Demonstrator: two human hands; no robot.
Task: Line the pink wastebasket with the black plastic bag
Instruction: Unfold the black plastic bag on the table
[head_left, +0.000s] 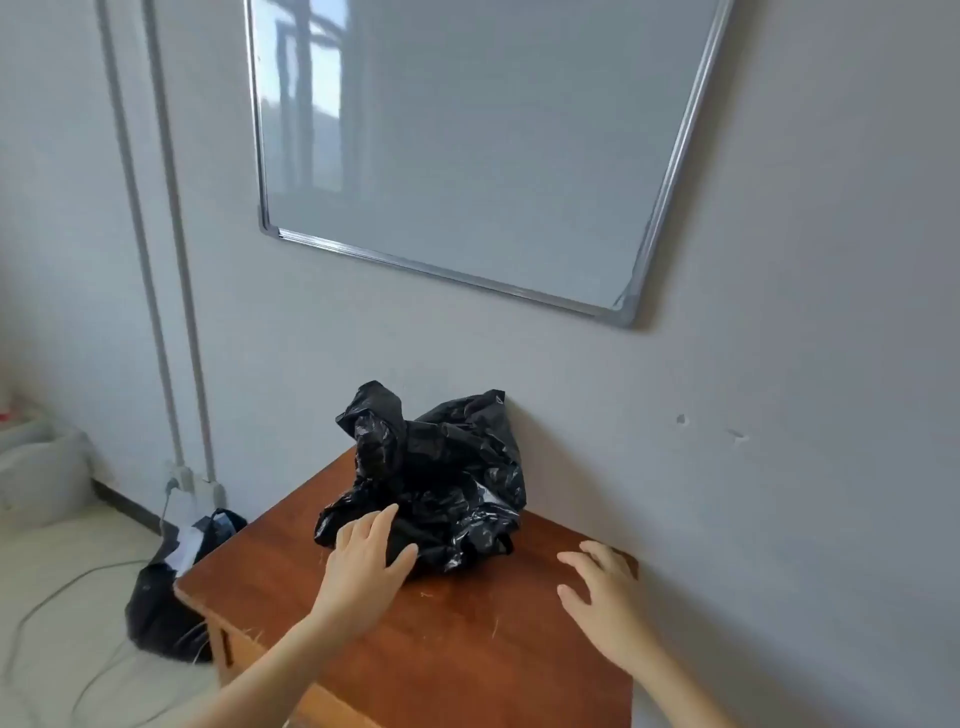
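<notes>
A crumpled black plastic bag (441, 478) lies heaped at the back of a brown wooden table (457, 649), against the wall. My left hand (366, 561) reaches over the table with fingers spread, its fingertips touching the bag's near left edge without gripping it. My right hand (602, 597) hovers open over the table's right side, a short way right of the bag and apart from it. No pink wastebasket is in view.
A whiteboard (467, 145) hangs on the wall above the table. On the floor to the left sit another black bag (166, 613), a white cable (62, 587) and two wall pipes (156, 260). A pale bundle (41, 467) lies at the far left.
</notes>
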